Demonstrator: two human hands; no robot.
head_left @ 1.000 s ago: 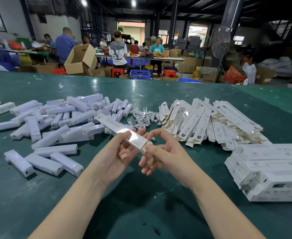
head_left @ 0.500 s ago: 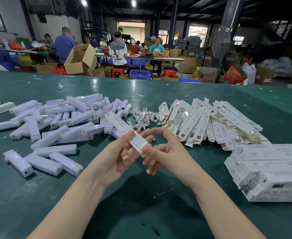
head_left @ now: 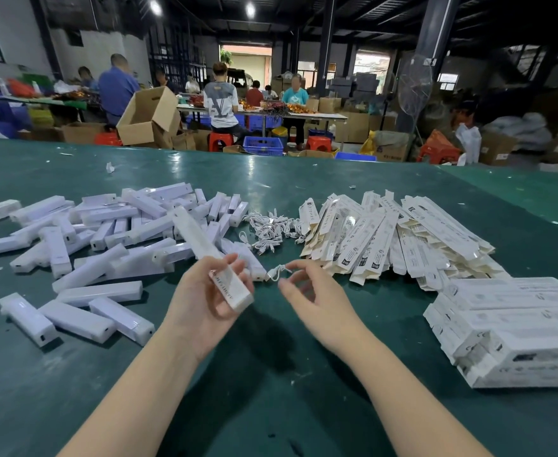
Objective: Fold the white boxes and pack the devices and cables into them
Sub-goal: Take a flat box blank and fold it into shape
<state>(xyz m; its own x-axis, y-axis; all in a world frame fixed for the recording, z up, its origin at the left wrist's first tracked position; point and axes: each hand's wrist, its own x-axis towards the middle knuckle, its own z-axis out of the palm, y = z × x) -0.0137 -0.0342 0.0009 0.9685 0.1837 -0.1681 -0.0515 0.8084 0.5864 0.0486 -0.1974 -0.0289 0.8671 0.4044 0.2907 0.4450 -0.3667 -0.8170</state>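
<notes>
Right hand (head_left: 307,291) is now letting go of the long white cardboard box (head_left: 212,258) it shared a second ago and is pinching a small white coiled cable (head_left: 276,271) just at 3 o'clock of it; left hand (head_left: 205,291) is gripping the box alone, fingers curled round its near end, above the green bench (head_left: 271,390). Likely cable-loading is coming next. Motion blur is smearing the box print; whether a device is already inside, cannot tell. Folded-box stack (head_left: 515,328) at 3 o'clock is being cut off by the frame edge.
</notes>
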